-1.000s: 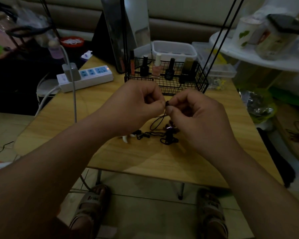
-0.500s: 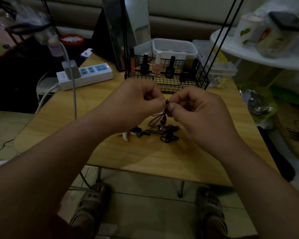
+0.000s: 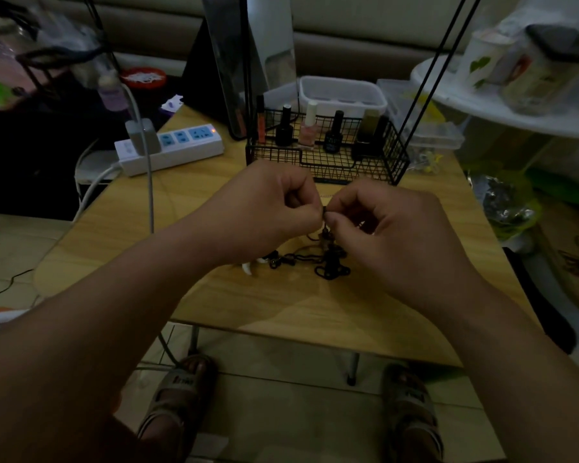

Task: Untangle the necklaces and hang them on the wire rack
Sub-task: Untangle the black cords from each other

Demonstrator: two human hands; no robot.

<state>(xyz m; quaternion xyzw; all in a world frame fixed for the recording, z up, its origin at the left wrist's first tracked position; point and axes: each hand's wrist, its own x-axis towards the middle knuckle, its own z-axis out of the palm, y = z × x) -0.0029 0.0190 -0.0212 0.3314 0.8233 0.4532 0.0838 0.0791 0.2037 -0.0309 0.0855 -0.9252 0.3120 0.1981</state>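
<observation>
Seemingly, mid-frame, the necklaces (image 3: 330,267) are pinched by curled left grip (image 3: 268,202) and right grip (image 3: 381,225) (most lying on the worktop (image 3: 281,312)) so knots can be picked.

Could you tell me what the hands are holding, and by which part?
The left hand and right hand both pinch a black necklace cord at its top end.

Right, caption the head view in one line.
Left hand and right hand pinch a cord above tangled necklaces on a table.
</observation>
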